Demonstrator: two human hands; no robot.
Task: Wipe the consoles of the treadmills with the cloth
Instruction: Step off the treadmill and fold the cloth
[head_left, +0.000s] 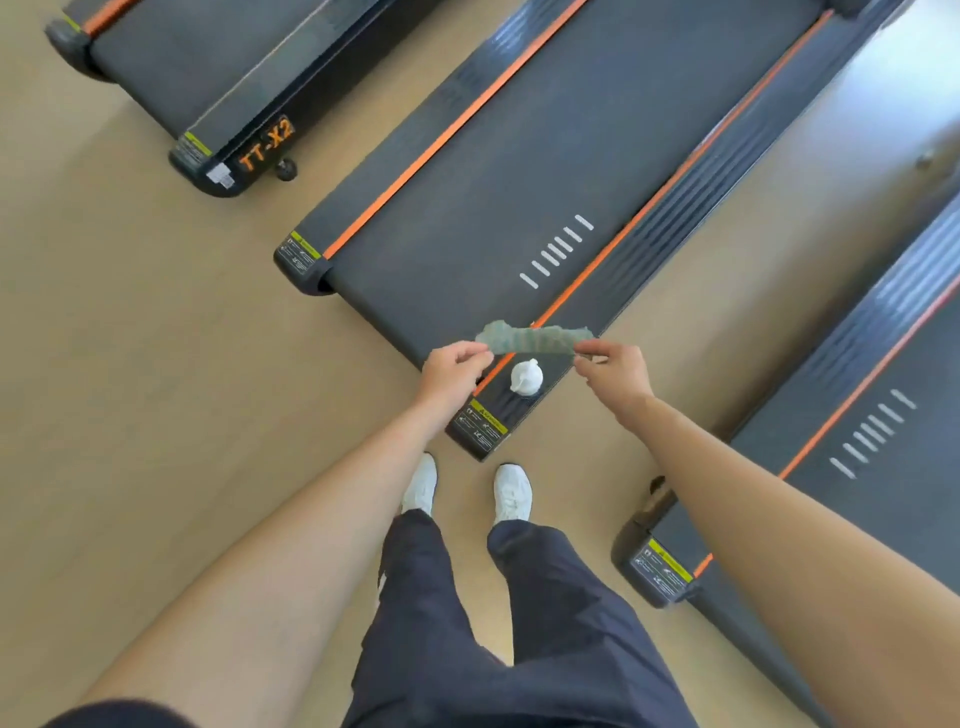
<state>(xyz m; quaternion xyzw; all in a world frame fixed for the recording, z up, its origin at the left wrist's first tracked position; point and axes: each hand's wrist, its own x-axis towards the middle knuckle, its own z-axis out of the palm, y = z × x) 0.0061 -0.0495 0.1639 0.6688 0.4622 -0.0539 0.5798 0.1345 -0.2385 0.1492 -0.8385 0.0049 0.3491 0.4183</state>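
- White shoes (511, 491) stand on the floor at the rear end of the middle treadmill (467, 182).
- The left hand (452, 366), at 11 o'clock from the shoes, and the right hand (615, 371), at 1 o'clock, each pinch one end of the cloth (535, 340).
- The green cloth is stretched in the air between them. It looks light, soft and limp, so it is probably better bunched in one palm for wiping.
- A white bottle (525, 376) stands on the side rail at 6 o'clock from the cloth.
- The deck runs off toward 1 o'clock; no console shows.
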